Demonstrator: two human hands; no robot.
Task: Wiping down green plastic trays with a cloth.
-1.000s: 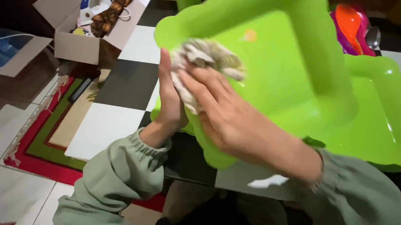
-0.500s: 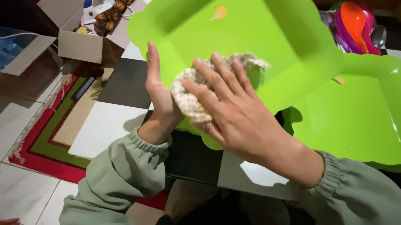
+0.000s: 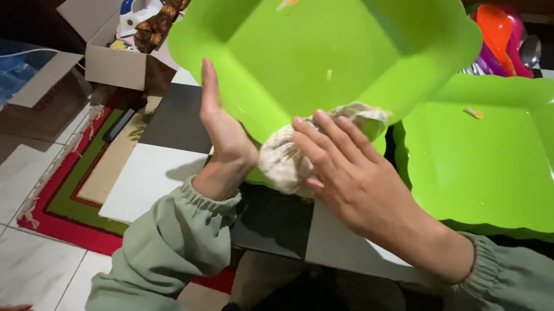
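A tilted bright-green square plastic tray (image 3: 329,51) is propped by the flat, open left hand (image 3: 222,126) — a crumpled whitish cloth (image 3: 290,160) is pressed against its rim by the loosely curled right hand (image 3: 350,177).

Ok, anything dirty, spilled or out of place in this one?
Small food scraps stick to both green trays: an orange-yellow bit on the raised tray, a smaller one on the tray lying flat. The right hand presses a cloth against the raised one.
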